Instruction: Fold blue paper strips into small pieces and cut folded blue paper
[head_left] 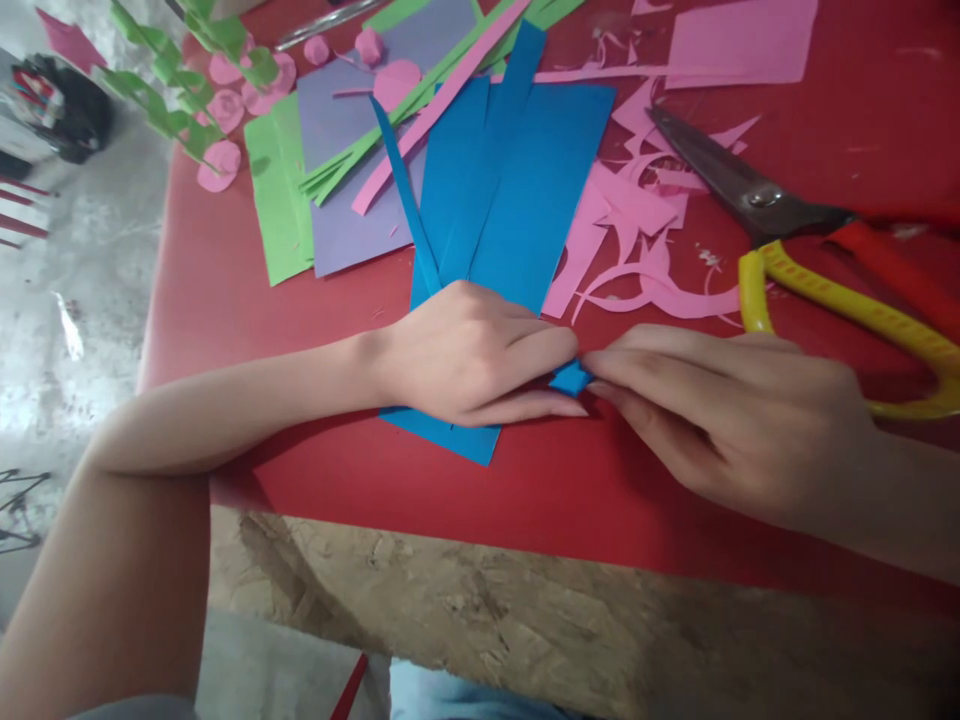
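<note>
A small folded piece of blue paper (pixel 571 378) sits between my two hands, just above the red table. My left hand (pixel 480 355) pinches its left side between thumb and forefinger. From the other side, the fingertips of my right hand (pixel 742 420) close on its right edge. Beneath my left hand lies a blue paper sheet (pixel 540 190), partly covered by the wrist and knuckles. Loose blue strips (pixel 409 195) rest on and beside that sheet, their lower ends hidden by my left hand.
Scissors (pixel 761 200) with yellow and red handles lie right, beside pink paper scraps (pixel 637 220). Green and pink strips (pixel 442 105) cross a purple sheet (pixel 352 200). Curled green paper with pink rosettes (pixel 219 165) stands at the back left. The red table's (pixel 315 510) front edge runs below my hands.
</note>
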